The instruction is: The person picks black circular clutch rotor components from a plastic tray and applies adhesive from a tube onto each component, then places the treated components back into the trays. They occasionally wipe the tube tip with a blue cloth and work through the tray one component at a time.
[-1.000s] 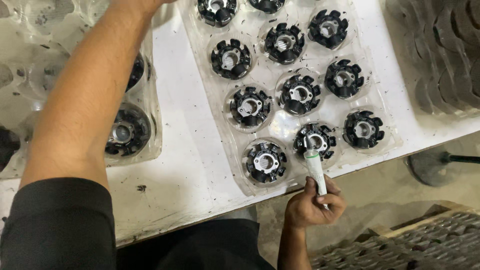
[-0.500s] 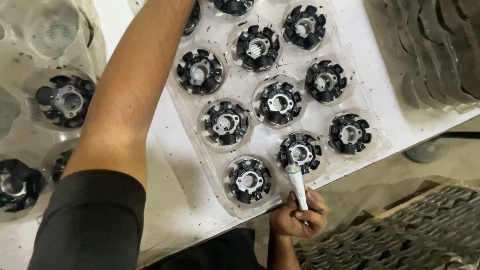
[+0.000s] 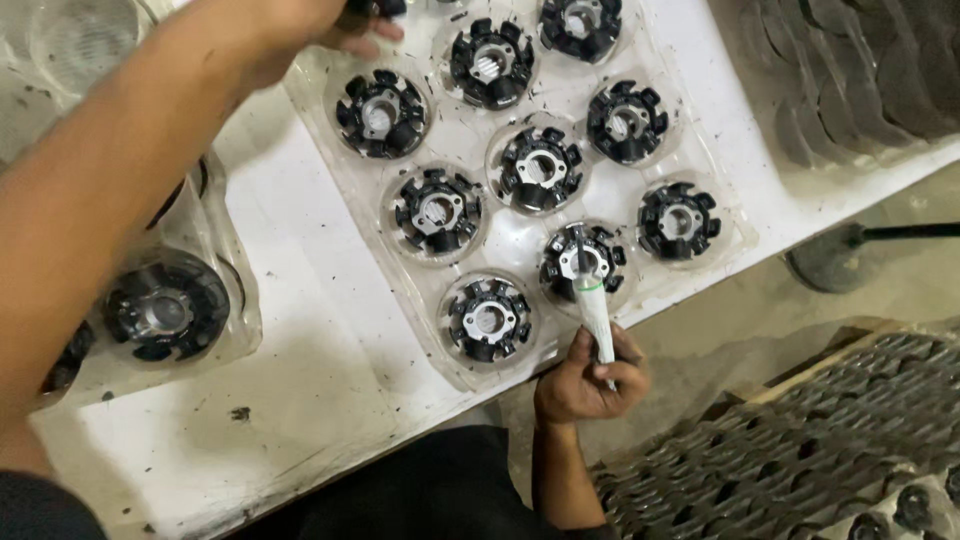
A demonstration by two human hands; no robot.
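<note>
A clear plastic tray [image 3: 520, 235] on the white table [image 3: 300, 330] holds several black round toothed parts with metal hubs. My right hand [image 3: 588, 382], just off the table's front edge, grips a white tube [image 3: 597, 318]. The tube's tip rests on the hub of one black part [image 3: 585, 262] in the tray's near row. My left arm reaches across the table. My left hand [image 3: 345, 22] sits at the tray's far left corner, fingers curled on a black round part [image 3: 378, 8] that the frame edge mostly cuts off.
A second clear tray [image 3: 165, 305] with black parts lies at the left under my arm. Grey moulded trays [image 3: 860, 80] are stacked at the top right. Below the table edge are a round stand base [image 3: 830, 262] and a crate of metal parts [image 3: 800, 450].
The view has shifted, so the tray sits lower and closer. My left hand has come into view at the tray's far corner. The tube tip stays on the same part.
</note>
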